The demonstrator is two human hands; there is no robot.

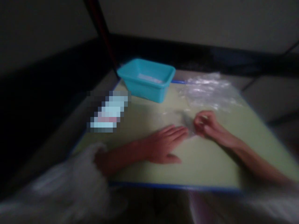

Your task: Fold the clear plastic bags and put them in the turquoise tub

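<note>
A blue tub (146, 91) sits on the yellow table (207, 166), and something pale (149, 77) lies inside it. On the near side of the tub, 1 thin clear plastic bag (170, 118) lies flat. The left hand (167, 144) is nearer the person than the tub, palm down and open, with its fingertips by the bag's near edge. The right hand (205, 123) is nearer and to the right of the tub, with its fingers curled toward the thumb by the bag; it's too blurry to tell if it grips it. A shiny clear plastic heap (210, 90) lies right of the tub.
</note>
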